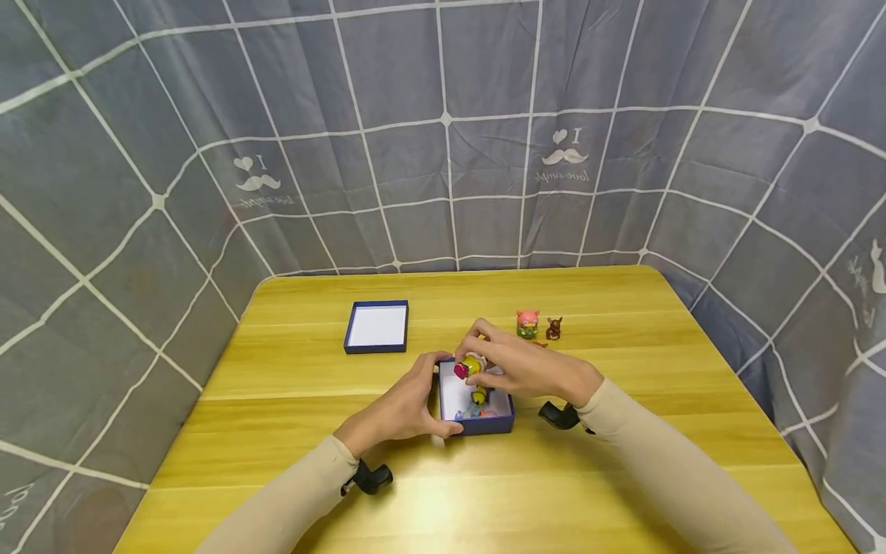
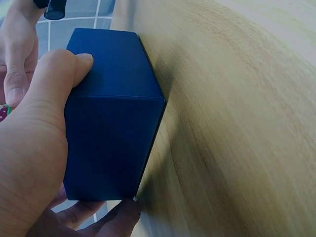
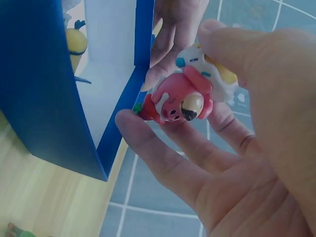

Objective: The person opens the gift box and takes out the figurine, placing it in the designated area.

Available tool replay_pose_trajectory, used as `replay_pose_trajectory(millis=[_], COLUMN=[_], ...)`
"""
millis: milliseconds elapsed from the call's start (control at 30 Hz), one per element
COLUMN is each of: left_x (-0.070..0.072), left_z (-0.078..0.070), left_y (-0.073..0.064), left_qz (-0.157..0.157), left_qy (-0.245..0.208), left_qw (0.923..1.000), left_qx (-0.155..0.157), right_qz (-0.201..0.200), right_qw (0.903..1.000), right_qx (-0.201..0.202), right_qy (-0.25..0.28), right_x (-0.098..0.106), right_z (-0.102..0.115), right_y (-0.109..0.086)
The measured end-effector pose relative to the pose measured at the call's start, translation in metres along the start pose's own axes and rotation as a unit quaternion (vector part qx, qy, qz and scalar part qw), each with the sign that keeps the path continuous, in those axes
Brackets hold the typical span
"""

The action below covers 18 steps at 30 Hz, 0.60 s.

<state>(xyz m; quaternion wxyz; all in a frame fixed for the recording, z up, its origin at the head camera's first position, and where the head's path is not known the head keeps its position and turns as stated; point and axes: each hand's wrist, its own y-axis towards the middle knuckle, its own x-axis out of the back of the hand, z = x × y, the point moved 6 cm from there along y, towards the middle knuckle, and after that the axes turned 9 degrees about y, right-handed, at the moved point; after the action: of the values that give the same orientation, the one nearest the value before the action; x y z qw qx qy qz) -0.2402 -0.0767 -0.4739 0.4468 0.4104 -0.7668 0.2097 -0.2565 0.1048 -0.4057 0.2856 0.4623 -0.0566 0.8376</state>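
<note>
A dark blue box (image 1: 484, 425) with a white inside stands on the table, its open side up. My left hand (image 1: 410, 404) grips its left side, the thumb (image 2: 85, 61) pressing the near wall and fingers reaching round the far corner. Over the box, my right hand (image 1: 529, 365) pinches a small pink toy figurine (image 3: 173, 96) with a white and yellow part between thumb and fingers. Inside lie a yellow figurine (image 1: 480, 395), seen also in the right wrist view, and a pale blue one (image 1: 472, 413) near the front wall.
A shallow blue-rimmed lid (image 1: 377, 326) with a white inside lies at the back left. Behind the right hand stand a pink and green figurine (image 1: 527, 325) and a brown one (image 1: 554, 328); a small orange piece is partly hidden by that hand. Grey checked curtains surround the wooden table (image 1: 291, 369).
</note>
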Motion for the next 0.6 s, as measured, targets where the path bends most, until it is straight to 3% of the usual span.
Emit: replay_pose_trajectory(millis=[167, 600], left_x=[0.000, 0.000], left_z=[0.000, -0.001], left_y=[0.000, 0.000], left_qz=[0.003, 0.004], left_qy=[0.000, -0.004], left_qw=[1.0000, 0.9999], left_qx=[0.006, 0.010], right_qz=[-0.007, -0.047], right_qw=[0.9998, 0.9985], right_qx=[-0.004, 0.005], right_qy=[0.019, -0.028], right_x=[0.003, 0.013], right_z=[-0.001, -0.004], right_y=[-0.003, -0.009])
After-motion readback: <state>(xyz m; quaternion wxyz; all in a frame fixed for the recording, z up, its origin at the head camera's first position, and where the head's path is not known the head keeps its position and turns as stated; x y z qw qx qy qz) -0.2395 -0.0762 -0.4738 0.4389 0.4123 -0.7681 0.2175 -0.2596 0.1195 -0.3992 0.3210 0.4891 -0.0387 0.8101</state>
